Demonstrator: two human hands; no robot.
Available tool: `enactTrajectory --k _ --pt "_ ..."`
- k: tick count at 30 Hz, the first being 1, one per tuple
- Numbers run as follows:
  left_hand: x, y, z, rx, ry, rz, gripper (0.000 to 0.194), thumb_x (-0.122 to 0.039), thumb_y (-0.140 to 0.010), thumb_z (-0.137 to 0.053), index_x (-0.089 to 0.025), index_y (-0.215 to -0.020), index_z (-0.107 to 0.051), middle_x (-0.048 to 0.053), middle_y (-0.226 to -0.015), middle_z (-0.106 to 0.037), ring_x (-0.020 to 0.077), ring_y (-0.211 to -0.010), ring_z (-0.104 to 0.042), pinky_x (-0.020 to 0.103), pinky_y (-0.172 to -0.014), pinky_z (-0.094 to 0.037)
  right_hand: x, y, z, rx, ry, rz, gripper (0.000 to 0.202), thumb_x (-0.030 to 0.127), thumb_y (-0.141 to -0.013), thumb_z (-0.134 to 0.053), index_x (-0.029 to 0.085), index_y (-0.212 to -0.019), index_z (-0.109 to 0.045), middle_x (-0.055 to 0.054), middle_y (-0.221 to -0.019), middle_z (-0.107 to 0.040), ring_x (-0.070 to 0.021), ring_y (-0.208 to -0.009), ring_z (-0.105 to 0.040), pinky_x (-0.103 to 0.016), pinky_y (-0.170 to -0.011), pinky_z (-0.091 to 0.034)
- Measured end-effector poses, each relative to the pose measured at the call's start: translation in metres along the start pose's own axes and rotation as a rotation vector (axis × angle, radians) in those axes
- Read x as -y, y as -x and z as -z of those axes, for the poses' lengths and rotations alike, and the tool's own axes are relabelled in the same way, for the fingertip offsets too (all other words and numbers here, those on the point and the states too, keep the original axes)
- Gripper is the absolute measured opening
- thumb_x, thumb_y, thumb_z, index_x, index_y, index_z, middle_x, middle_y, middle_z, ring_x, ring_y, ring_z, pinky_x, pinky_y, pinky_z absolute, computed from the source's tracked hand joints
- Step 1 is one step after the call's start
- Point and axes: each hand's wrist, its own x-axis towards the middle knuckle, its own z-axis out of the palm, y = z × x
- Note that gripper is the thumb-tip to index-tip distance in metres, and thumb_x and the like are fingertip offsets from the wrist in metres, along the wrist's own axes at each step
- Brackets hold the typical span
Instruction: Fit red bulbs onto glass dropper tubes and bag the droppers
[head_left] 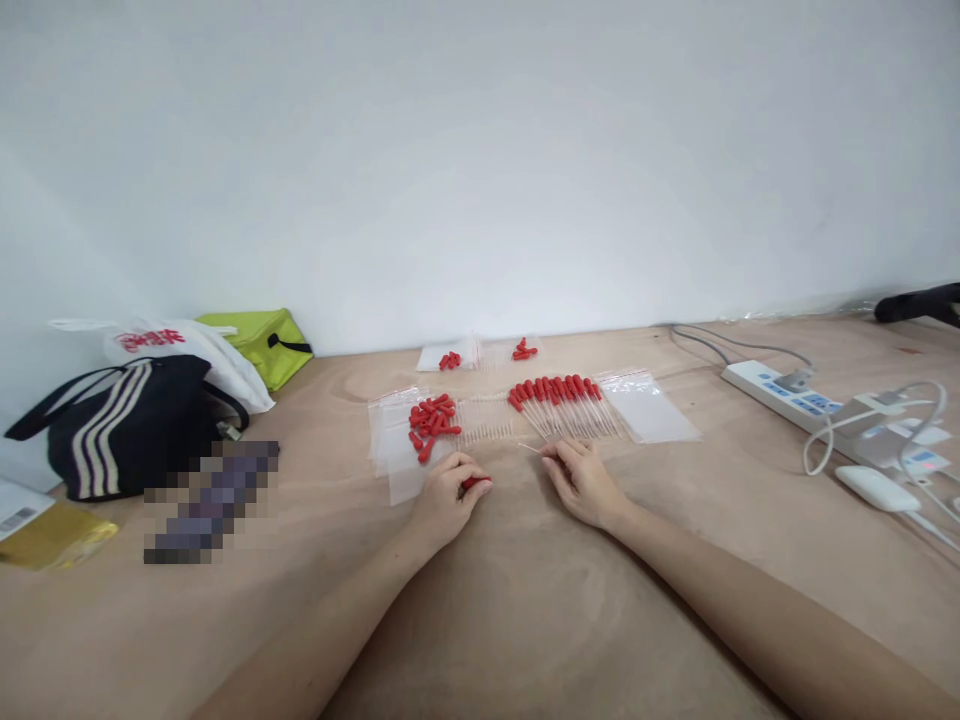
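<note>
Between the thumb and fingers of my left hand [450, 497] is a red rubber dropper bulb [475, 482]. My right hand [583, 482] pinches a thin clear dropper tube [529, 448], its tip pointing left toward the bulb but apart from it. Beyond my left hand lies a pile of loose red bulbs [431, 423] on clear zip bags [399, 487]. Bare clear tubes [486, 420] lie in a row to the right of the pile. Past my right hand, several droppers with red bulbs fitted [556, 392] lie side by side.
Small bags with a few red bulbs [449, 360] lie near the wall. Another zip bag [652, 408] is right of the droppers. A power strip [780, 392] with cables stands at right. At left are a black striped bag [142, 425], a green bag [262, 345] and a blurred dark item [214, 505].
</note>
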Motion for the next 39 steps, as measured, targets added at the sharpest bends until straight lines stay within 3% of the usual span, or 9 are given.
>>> enactTrajectory --k 8,15,23,29,39 --pt "-0.006 -0.004 -0.006 0.016 0.163 0.087 0.007 -0.022 -0.082 -0.047 -0.017 -0.078 -0.05 -0.003 -0.064 -0.052 0.0112 -0.058 -0.05 0.021 -0.054 -0.04 0.01 0.0 0.001 0.09 -0.047 0.079 0.013 0.019 -0.085 -0.041 0.018 -0.081 -0.054 0.0 -0.072 -0.059 -0.012 -0.068 -0.053 -0.031 -0.073 -0.027" --pt "-0.004 -0.002 -0.007 0.045 0.222 0.039 0.006 -0.022 -0.083 -0.046 -0.018 -0.08 -0.049 -0.001 -0.072 -0.055 0.0123 -0.066 -0.055 0.023 -0.062 -0.043 0.015 -0.003 0.0 0.147 -0.024 0.133 0.013 0.019 -0.085 -0.04 0.018 -0.084 -0.053 -0.001 -0.076 -0.061 -0.011 -0.066 -0.052 -0.032 -0.076 -0.024" --pt "-0.003 -0.004 -0.004 0.043 0.132 -0.062 0.014 -0.021 -0.084 -0.046 -0.016 -0.084 -0.059 0.003 -0.076 -0.061 0.0147 -0.072 -0.057 0.025 -0.065 -0.044 0.013 -0.004 0.002 0.181 -0.047 0.152 0.014 0.019 -0.085 -0.042 0.018 -0.084 -0.056 -0.001 -0.074 -0.06 -0.0113 -0.066 -0.051 -0.031 -0.075 -0.023" --pt "-0.006 -0.002 0.0 0.114 0.139 -0.114 0.017 -0.021 -0.084 -0.046 -0.015 -0.079 -0.06 0.003 -0.073 -0.061 0.0135 -0.067 -0.056 0.024 -0.062 -0.044 0.006 -0.011 0.004 0.23 -0.068 0.212 0.016 0.018 -0.085 -0.043 0.02 -0.085 -0.059 0.001 -0.077 -0.063 -0.0111 -0.069 -0.053 -0.032 -0.076 -0.019" --pt "-0.009 0.001 -0.001 0.165 -0.024 -0.151 0.02 -0.025 -0.087 -0.041 -0.016 -0.08 -0.058 0.004 -0.074 -0.057 0.0154 -0.071 -0.054 0.026 -0.065 -0.042 0.011 -0.012 0.007 0.229 0.15 0.26 0.021 0.021 -0.084 -0.041 0.02 -0.078 -0.061 -0.001 -0.071 -0.061 -0.012 -0.066 -0.05 -0.031 -0.068 -0.018"
